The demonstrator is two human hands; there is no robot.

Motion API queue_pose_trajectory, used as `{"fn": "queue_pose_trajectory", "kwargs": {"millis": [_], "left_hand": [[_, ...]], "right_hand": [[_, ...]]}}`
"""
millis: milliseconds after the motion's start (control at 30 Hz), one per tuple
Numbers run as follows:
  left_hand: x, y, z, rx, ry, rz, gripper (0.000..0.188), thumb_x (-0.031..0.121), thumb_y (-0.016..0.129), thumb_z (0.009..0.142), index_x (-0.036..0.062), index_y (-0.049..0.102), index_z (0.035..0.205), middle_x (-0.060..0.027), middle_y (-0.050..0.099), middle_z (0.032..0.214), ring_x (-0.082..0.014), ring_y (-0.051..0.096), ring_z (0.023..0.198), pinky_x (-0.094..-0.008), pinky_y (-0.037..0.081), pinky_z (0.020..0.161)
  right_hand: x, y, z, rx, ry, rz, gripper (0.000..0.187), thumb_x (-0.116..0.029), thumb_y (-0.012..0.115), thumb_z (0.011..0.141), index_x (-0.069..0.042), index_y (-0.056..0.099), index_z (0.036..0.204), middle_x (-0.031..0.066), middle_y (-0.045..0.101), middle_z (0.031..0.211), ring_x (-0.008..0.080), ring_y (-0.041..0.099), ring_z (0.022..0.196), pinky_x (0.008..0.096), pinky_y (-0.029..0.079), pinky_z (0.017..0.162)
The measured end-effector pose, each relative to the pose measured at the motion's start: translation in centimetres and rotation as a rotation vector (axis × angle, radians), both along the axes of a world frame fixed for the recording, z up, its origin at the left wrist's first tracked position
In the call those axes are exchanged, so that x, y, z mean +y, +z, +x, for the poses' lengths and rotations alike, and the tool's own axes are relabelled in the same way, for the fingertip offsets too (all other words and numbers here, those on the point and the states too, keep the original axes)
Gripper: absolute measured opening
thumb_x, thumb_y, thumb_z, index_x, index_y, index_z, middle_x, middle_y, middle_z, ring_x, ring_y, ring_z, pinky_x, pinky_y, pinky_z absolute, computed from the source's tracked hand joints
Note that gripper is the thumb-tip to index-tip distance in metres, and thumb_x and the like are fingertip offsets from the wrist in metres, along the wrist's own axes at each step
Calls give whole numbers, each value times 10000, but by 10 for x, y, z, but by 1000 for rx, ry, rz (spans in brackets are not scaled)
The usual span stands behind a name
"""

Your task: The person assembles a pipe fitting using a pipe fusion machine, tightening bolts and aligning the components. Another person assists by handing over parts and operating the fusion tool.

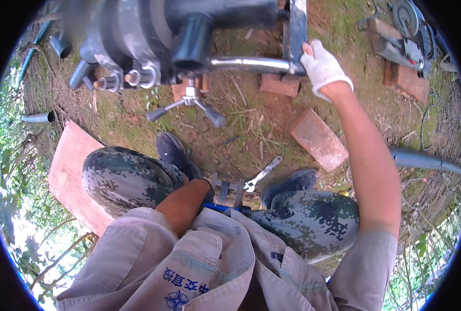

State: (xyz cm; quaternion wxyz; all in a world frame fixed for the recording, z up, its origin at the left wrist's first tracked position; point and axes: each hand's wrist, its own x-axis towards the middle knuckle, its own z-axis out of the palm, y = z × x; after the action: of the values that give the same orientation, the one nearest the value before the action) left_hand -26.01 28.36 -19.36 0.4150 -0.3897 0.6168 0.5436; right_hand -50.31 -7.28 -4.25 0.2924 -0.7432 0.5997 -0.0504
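Note:
My right hand [324, 70], in a white glove with a bare fingertip showing, is closed round the corner of a metal frame [296, 39]. A shiny rod [251, 63] runs from that corner to a large pipe clamp [137, 39] holding black pipe. Below the clamp hangs a screw handle [189, 98] with dark grips. My left hand [208, 192] is low between my knees; only a dark patch past the wrist shows and its fingers are hidden. Close to it are a blue bar [216, 207] and a small grey metal frame [225, 189]. An adjustable wrench [262, 174] lies beside them.
A loose brick [319, 140] lies right of my feet, and another brick [279, 84] is under the frame. At upper right a power tool with a round disc [407, 20] rests by bricks. A board [77, 176] is at left; a dark pipe [427, 159] lies at right.

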Motion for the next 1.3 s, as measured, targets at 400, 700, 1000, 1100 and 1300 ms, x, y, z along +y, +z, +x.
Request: {"fn": "queue_pose_trajectory", "kwargs": {"millis": [400, 700, 1000, 1100, 1300], "left_hand": [[-162, 220, -53, 303, -110, -465, 313, 145, 707, 823, 86, 784, 1121, -149, 768, 1098, -341, 736, 1024, -479, 588, 802], [-188, 300, 18, 612, 140, -871, 344, 355, 650, 910, 84, 759, 1091, -148, 757, 1050, -364, 717, 985, -485, 554, 854], [-192, 332, 42, 854, 353, -1075, 405, 416, 560, 995, 64, 754, 1042, -204, 743, 952, -385, 718, 925, -505, 536, 836], [-191, 318, 43, 901, 499, -1171, 315, 335, 581, 986, 62, 737, 957, -222, 732, 907, -389, 718, 888, -511, 540, 802], [-202, 333, 56, 904, 506, -1175, 353, 353, 608, 962, 31, 682, 1087, -212, 716, 978, -392, 699, 947, -498, 545, 803]], "right_hand": [[-10, 7, -1, 247, -173, 16, 408, -419, 390, 1090, -37, 502, 1177, 327, 644, 1134, 516, 583, 1131, 558, 454, 917], [30, 59, 70, 510, -270, 28, 583, -442, 559, 994, -11, 518, 1385, 289, 630, 1305, 439, 615, 1222, 503, 470, 1067], [28, 55, 66, 544, -353, 167, 572, -404, 555, 1005, 2, 483, 1401, 310, 647, 1280, 433, 619, 1239, 498, 483, 1011], [24, 67, 79, 575, -299, 238, 555, -396, 579, 997, 1, 512, 1379, 300, 650, 1284, 421, 624, 1239, 486, 488, 1004], [16, 103, 94, 670, -256, 377, 445, -351, 628, 995, -37, 584, 1308, 204, 688, 1273, 368, 649, 1218, 492, 505, 984]]}}
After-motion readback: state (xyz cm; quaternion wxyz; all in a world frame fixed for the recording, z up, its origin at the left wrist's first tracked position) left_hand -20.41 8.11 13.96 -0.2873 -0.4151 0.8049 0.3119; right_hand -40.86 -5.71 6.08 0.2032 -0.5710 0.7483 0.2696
